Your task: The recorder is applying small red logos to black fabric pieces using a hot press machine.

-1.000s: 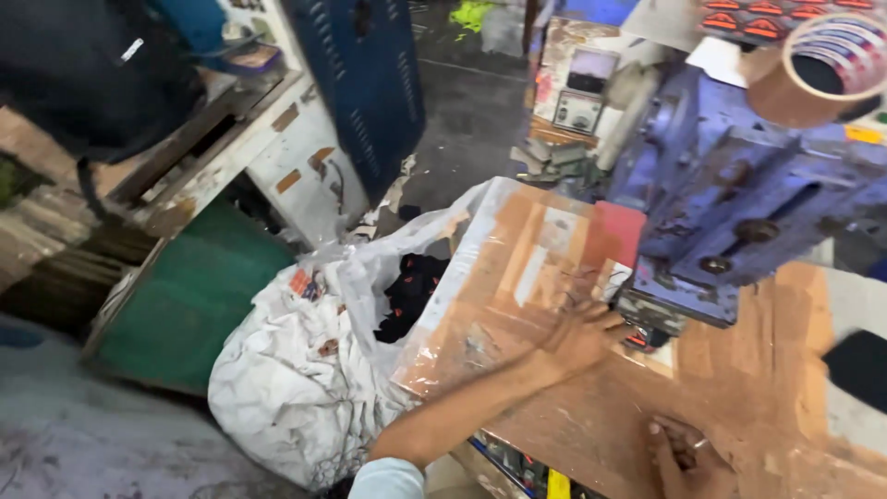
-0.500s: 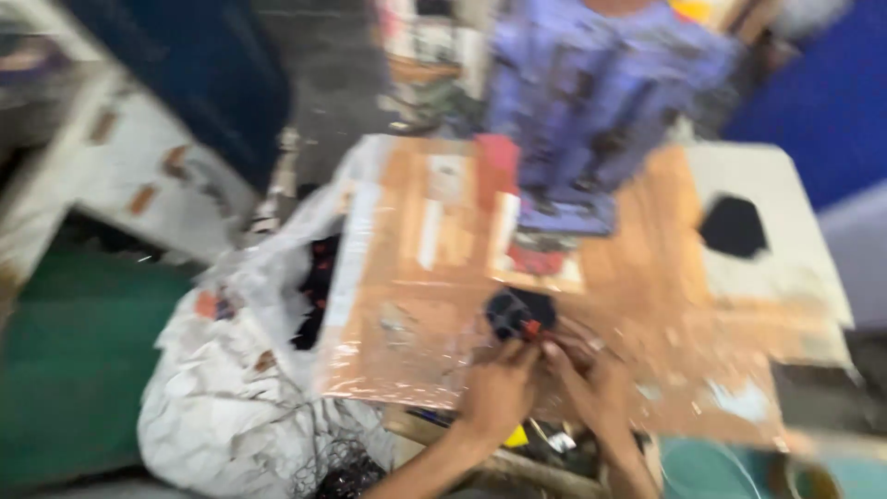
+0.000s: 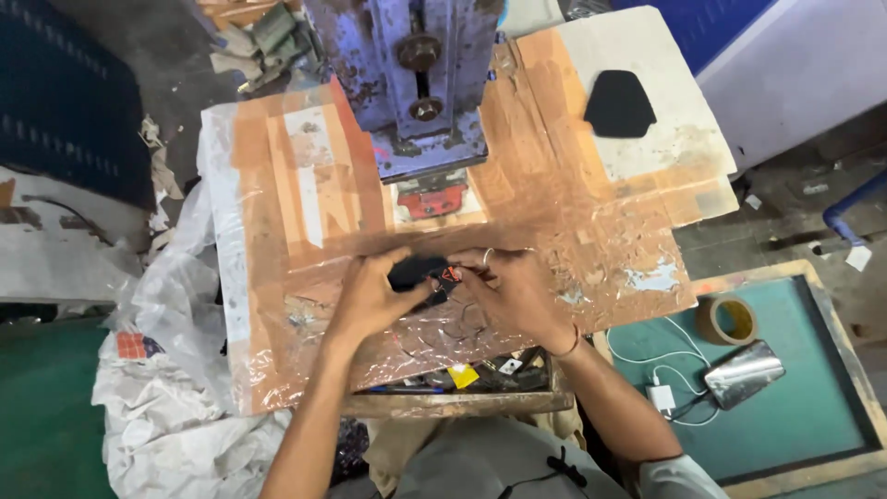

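Both hands meet over a small black piece with a red mark (image 3: 423, 273), held just above the tape-covered cardboard worktop (image 3: 277, 203). My left hand (image 3: 370, 298) grips its left side and my right hand (image 3: 511, 288) pinches its right side, a ring on one finger. Directly behind the piece stands a blue metal press (image 3: 418, 83) with a red plate (image 3: 432, 200) at its base. Another black cut piece (image 3: 619, 103) lies on the white board at the back right.
A white sack (image 3: 162, 388) slumps at the left of the bench. On the green surface at the right lie a roll of brown tape (image 3: 726, 320), a phone (image 3: 744, 373) and a white charger with cable (image 3: 662, 397). Small items fill the tray under the bench edge (image 3: 462, 377).
The view swung from the sack toward the press. My left hand left the worktop's left side and joined my right hand at the centre on the black piece.
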